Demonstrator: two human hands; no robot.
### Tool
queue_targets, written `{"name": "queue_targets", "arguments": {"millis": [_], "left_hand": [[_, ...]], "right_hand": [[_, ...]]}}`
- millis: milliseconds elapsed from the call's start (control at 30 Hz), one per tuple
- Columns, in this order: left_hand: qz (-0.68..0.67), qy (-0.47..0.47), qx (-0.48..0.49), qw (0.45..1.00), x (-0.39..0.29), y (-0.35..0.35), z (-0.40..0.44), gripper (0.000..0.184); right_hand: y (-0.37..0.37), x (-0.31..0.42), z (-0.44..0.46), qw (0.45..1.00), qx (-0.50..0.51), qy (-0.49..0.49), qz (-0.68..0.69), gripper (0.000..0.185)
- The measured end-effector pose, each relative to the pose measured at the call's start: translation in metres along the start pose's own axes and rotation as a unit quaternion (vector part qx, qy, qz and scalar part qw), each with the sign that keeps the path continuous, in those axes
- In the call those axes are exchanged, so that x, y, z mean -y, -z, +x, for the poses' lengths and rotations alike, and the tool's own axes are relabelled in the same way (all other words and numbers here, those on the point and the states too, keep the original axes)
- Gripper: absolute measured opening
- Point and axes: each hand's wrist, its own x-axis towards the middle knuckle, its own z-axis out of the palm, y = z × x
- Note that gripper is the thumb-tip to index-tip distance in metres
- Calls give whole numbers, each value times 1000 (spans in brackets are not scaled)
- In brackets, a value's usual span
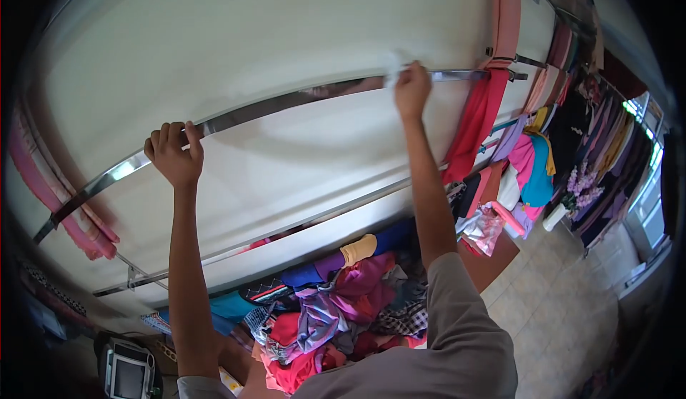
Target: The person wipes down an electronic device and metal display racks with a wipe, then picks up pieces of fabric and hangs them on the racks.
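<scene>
A shiny flat metal rail (279, 102) runs across the pale wall panel at about head height. My left hand (175, 155) is closed over its left half, with the fingers hooked on the top edge. Farther right, my right hand (413, 93) is closed around a crumpled white cloth (391, 69), which is blurred and pressed against the rail. Just right of that hand, a red scarf (477, 124) and a folded pink scarf (505, 20) hang at the rail's end. Pink patterned fabric (61, 185) hangs over the left end.
Below the rail lies a heap of colourful clothes (321, 320). A second, lower rail (343, 209) crosses the panel. Racks of hanging garments (607, 142) and a white vase (555, 217) with purple flowers stand at the right, beside the tiled floor (550, 306). A dark boxy device (128, 370) sits lower left.
</scene>
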Motion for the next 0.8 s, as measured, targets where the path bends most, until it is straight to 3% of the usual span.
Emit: {"name": "queue_targets", "arguments": {"millis": [67,233,333,367,533,700,800], "left_hand": [[0,4,-18,1000,-1,-1,1,22],[3,8,-43,999,-2,-6,2,22],[17,25,-4,1000,1,-5,-2,21],[17,20,-10,1000,2,-5,-1,21],[13,-4,-17,1000,3,-4,-1,20],[5,-11,-10,1000,5,-3,-1,20],[-2,-19,-32,999,4,-2,1,20]], "right_hand": [[9,-37,9,998,-21,-62,-25,4],[11,-21,11,998,26,-50,-36,4],[1,34,-4,998,44,31,43,9],[2,60,-10,991,98,31,91,10],[-9,160,-31,964,192,169,79,10],[-13,156,-39,972,137,134,135,9],[-18,107,-35,983,85,136,88,10]]}}
